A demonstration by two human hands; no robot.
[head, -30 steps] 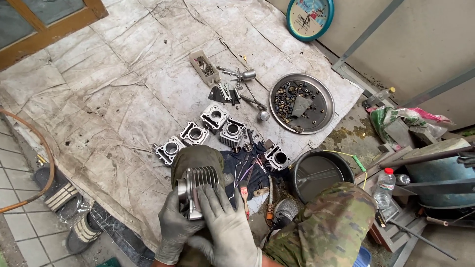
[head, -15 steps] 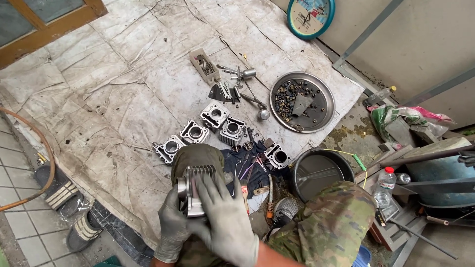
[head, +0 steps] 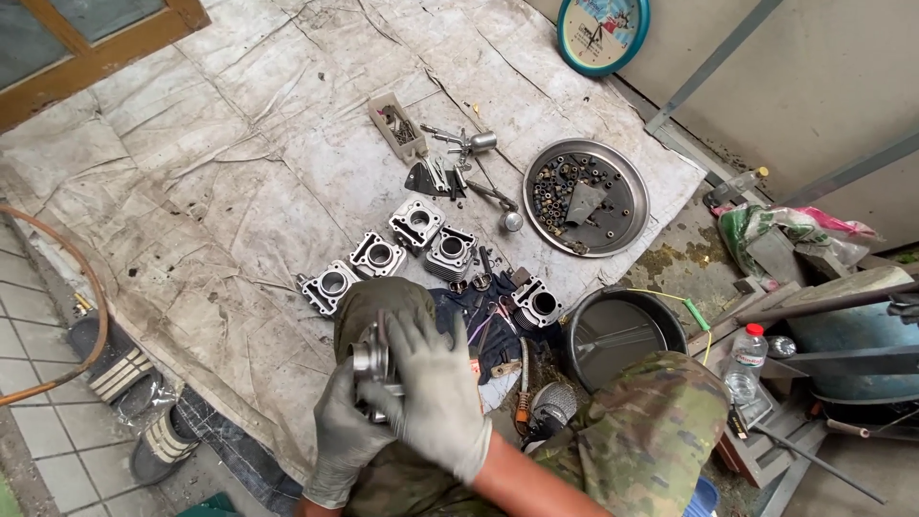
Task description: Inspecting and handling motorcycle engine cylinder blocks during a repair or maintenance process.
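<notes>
Both my hands wear grey-white gloves and grip a finned metal engine cylinder (head: 371, 356) over my camouflage-clad knee. My left hand (head: 345, 436) cups it from below. My right hand (head: 436, 393) lies across its top and right side, hiding most of it. Several more engine cylinders lie just beyond on the cloth, the nearest ones (head: 328, 285) (head: 376, 255) in a row, another (head: 536, 303) to the right.
A worn grey cloth (head: 220, 172) covers the floor. A round metal tray (head: 536, 206) of small parts lies at the back right, a dark bucket (head: 620, 330) beside my knee, a small parts box (head: 398, 124), loose tools (head: 459, 158), a clock (head: 601, 31), a plastic bottle (head: 745, 362), sandals (head: 158, 445).
My right hand has slid further over the cylinder, covering its fins. The cylinder has turned in my grip and sits a little lower toward my lap.
</notes>
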